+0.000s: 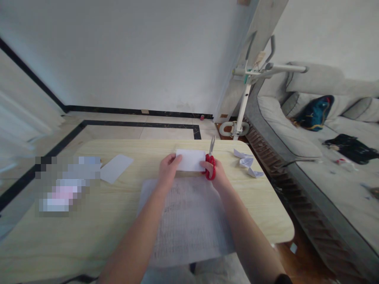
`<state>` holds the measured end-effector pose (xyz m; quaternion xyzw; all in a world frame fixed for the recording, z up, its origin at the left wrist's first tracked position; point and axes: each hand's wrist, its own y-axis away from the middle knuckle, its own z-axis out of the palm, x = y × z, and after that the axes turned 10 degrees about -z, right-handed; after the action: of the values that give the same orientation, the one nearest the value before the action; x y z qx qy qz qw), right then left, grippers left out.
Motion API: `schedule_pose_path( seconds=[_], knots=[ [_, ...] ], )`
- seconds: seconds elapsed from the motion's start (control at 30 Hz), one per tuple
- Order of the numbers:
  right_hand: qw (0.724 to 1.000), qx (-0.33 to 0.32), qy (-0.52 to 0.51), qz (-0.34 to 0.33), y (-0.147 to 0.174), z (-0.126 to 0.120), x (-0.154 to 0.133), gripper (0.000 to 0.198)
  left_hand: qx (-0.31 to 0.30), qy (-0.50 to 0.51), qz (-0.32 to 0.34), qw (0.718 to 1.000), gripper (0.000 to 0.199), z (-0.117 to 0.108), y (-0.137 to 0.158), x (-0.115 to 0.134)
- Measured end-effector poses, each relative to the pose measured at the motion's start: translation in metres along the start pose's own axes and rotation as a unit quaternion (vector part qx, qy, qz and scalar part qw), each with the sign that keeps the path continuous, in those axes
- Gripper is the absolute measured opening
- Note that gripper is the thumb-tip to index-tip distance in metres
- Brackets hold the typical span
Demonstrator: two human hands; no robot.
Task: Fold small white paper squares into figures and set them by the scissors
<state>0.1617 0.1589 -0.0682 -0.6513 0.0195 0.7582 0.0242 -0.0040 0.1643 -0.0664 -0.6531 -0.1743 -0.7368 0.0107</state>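
Between my two hands is a small white rectangle of paper (189,160), held above the far half of the table. My left hand (169,169) pinches its left edge, thumb on top. My right hand (217,173) grips the paper's right edge with the thumb. Red-handled scissors (210,167) also hang on that right hand, their blades pointing away from me. Below my wrists lies a large printed sheet (192,221), its text too faint to read.
A blank white paper (116,169) lies on the wooden table (118,232), beside a blurred-out patch at left. Folded paper scraps (246,161) sit at the right. Beyond the table stand a white exercise frame (243,100) and a grey sofa (299,146) with a dark bag (315,112).
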Motion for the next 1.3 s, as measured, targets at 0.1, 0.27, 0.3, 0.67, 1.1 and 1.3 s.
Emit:
schedule_pose_path(
  seconds=[0.1,0.27,0.3,0.67,1.1,1.3],
  knots=[
    [0.999,0.043,-0.020,-0.014,-0.002,0.001,0.002,0.021,-0.066,0.024,-0.032,0.997,0.033,0.004,0.004,-0.002],
    [0.998,0.052,-0.040,-0.012,-0.002,0.004,0.005,0.023,-0.065,0.062,-0.050,0.995,0.040,0.012,0.008,-0.007],
    [0.998,0.044,-0.040,-0.010,-0.001,0.005,0.006,0.023,-0.054,0.074,-0.049,0.995,0.040,0.013,0.008,-0.007],
    [0.998,-0.026,0.025,-0.052,0.001,0.008,-0.001,0.022,0.023,0.114,-0.036,0.993,0.040,0.008,-0.002,-0.011],
    [0.985,-0.108,0.113,-0.066,-0.001,-0.010,-0.006,0.028,0.044,0.040,0.016,0.998,0.033,0.001,-0.004,-0.008],
    [0.984,-0.129,0.105,-0.061,0.003,-0.009,-0.014,0.026,0.043,0.060,-0.003,0.997,0.038,-0.002,-0.005,-0.008]
  ],
)
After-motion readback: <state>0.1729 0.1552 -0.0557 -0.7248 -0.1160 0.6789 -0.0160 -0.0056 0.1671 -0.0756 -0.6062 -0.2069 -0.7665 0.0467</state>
